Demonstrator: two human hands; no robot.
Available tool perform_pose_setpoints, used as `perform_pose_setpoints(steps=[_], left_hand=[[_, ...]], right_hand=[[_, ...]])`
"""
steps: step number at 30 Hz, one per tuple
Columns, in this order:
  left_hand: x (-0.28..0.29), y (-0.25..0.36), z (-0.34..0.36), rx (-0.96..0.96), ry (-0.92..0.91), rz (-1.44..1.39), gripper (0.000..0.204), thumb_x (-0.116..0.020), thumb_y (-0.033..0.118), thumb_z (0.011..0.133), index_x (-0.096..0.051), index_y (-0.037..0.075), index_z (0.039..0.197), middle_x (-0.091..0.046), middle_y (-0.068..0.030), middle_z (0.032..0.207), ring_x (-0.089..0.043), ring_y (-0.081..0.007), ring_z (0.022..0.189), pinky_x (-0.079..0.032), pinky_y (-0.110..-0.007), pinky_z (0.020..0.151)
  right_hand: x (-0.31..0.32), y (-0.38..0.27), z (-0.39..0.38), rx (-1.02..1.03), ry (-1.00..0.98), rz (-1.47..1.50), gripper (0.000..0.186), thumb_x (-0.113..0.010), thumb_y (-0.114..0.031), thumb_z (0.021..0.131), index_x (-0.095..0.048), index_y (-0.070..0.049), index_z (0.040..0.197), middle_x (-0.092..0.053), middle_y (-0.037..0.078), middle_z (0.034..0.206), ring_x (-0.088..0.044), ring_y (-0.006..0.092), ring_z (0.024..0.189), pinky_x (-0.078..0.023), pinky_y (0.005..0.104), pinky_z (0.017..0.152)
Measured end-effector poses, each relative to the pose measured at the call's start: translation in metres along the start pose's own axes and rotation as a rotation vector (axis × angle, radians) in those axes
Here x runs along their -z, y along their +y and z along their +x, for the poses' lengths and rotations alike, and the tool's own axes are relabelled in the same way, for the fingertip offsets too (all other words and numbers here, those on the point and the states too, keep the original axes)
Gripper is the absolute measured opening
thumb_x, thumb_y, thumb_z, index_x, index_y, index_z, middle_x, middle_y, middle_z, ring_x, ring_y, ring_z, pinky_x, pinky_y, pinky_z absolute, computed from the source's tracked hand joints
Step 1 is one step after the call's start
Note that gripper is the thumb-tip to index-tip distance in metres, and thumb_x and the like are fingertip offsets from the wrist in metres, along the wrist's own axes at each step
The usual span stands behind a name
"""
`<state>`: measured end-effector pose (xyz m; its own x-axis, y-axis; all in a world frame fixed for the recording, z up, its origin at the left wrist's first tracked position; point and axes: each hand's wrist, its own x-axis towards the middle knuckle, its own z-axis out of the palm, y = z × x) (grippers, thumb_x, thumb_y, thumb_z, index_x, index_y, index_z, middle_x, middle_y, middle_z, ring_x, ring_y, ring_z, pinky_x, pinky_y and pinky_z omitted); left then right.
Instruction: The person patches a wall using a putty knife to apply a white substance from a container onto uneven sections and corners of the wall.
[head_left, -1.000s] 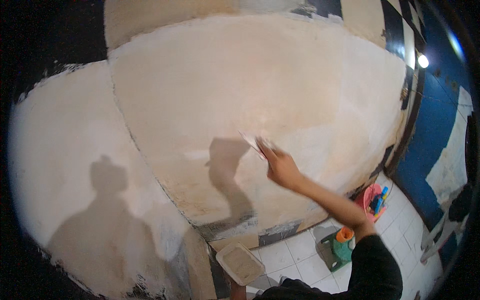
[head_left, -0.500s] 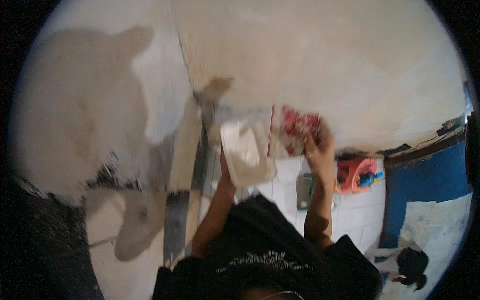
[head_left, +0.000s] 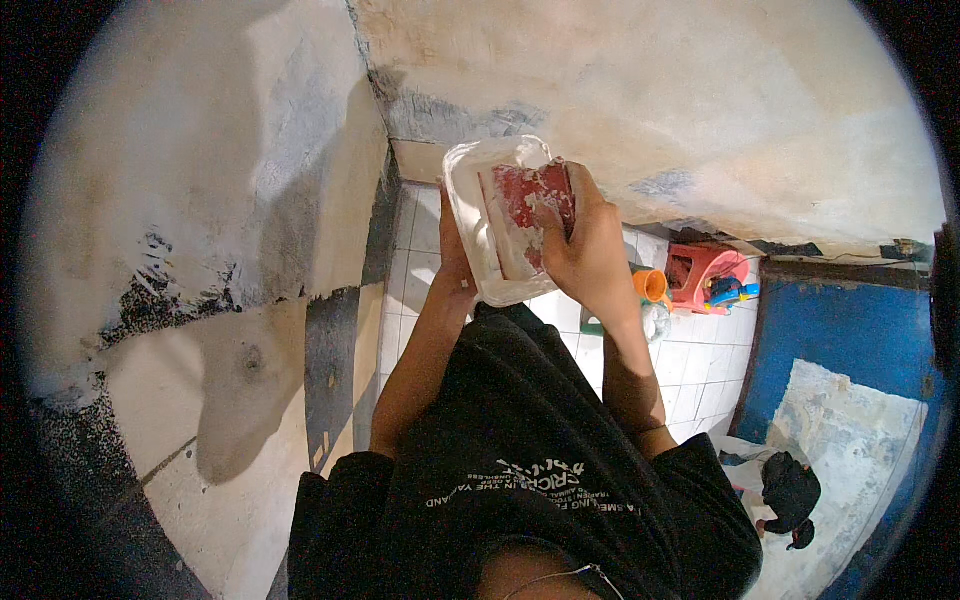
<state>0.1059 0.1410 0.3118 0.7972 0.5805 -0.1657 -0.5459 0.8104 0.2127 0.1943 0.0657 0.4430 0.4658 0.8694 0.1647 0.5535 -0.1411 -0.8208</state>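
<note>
My left hand (head_left: 453, 240) supports a white rectangular plastic tub (head_left: 461, 200) from its left side and below; most of its fingers are hidden behind the tub. White paste coats the tub's rim and inside. In my right hand (head_left: 592, 245) is a red putty spreader (head_left: 530, 192) smeared with white paste, gripped with the thumb on its face. The spreader's pale blade edge lies inside the tub, tilted along its length. Both hands are out in front of my chest, near the corner of two walls.
Ahead is a patchy plastered wall (head_left: 640, 90), meeting a left wall (head_left: 230, 230) with dark bare patches. On the white tiled floor (head_left: 690, 375) stand a pink plastic stool (head_left: 708, 290) and an orange cup (head_left: 650, 285). A blue door (head_left: 825, 315) with black cloth (head_left: 790, 490) is at right.
My right hand has brought the spreader left, from beside the tub to inside it. Tub and both hands now appear higher in the view, which has also shifted.
</note>
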Motion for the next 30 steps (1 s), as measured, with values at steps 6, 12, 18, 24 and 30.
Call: perform_pose_setpoints(steps=[6, 12, 18, 24, 30], left_hand=[[-0.009, -0.011, 0.005, 0.05, -0.016, 0.036, 0.072, -0.026, 0.065, 0.085, -0.036, 0.01, 0.131, -0.046, -0.0133, 0.125, -0.048, -0.0288, 0.111, -0.039, -0.043, 0.096], [-0.012, -0.015, 0.009, 0.05, 0.029, 0.099, 0.074, -0.023, 0.064, 0.086, -0.03, 0.008, 0.133, -0.045, -0.0152, 0.125, -0.047, -0.0304, 0.113, -0.04, -0.044, 0.095], [-0.025, -0.012, 0.007, 0.177, 0.023, 0.143, 0.076, -0.024, 0.065, 0.085, -0.028, 0.005, 0.133, -0.043, -0.0196, 0.126, -0.048, -0.0325, 0.112, -0.042, -0.047, 0.094], [-0.029, -0.008, 0.005, 0.155, 0.061, 0.248, 0.078, -0.03, 0.066, 0.084, -0.029, 0.006, 0.133, -0.045, -0.0179, 0.125, -0.049, -0.0319, 0.111, -0.043, -0.045, 0.093], [0.019, -0.01, -0.003, -0.12, -0.217, 0.092, 0.085, -0.064, 0.052, 0.07, -0.028, 0.012, 0.136, -0.041, -0.0134, 0.13, -0.045, -0.029, 0.116, -0.041, -0.044, 0.095]], right_hand=[[-0.006, 0.015, -0.003, -0.009, 0.044, 0.006, 0.024, -0.054, 0.001, 0.075, -0.049, 0.005, 0.098, -0.057, 0.023, 0.074, -0.058, 0.0325, 0.063, -0.044, 0.0341, 0.058], [0.001, 0.045, -0.003, -0.117, -0.037, 0.196, 0.024, -0.057, 0.001, 0.076, -0.051, 0.005, 0.099, -0.061, 0.014, 0.08, -0.059, 0.0177, 0.069, -0.045, 0.0292, 0.062], [0.007, 0.083, -0.004, -0.401, -0.08, 0.695, 0.027, -0.053, 0.004, 0.082, -0.049, 0.008, 0.108, -0.061, 0.011, 0.093, -0.059, 0.0134, 0.082, -0.05, 0.0257, 0.072], [0.013, 0.087, -0.013, -0.57, -0.016, 1.059, 0.034, -0.052, 0.004, 0.081, -0.046, 0.008, 0.114, -0.061, 0.014, 0.098, -0.061, 0.0169, 0.083, -0.051, 0.0259, 0.072], [0.015, 0.075, -0.02, -0.601, 0.066, 1.142, 0.026, -0.056, -0.004, 0.083, -0.049, 0.007, 0.106, -0.061, 0.012, 0.095, -0.062, 0.0154, 0.082, -0.053, 0.0251, 0.067]])
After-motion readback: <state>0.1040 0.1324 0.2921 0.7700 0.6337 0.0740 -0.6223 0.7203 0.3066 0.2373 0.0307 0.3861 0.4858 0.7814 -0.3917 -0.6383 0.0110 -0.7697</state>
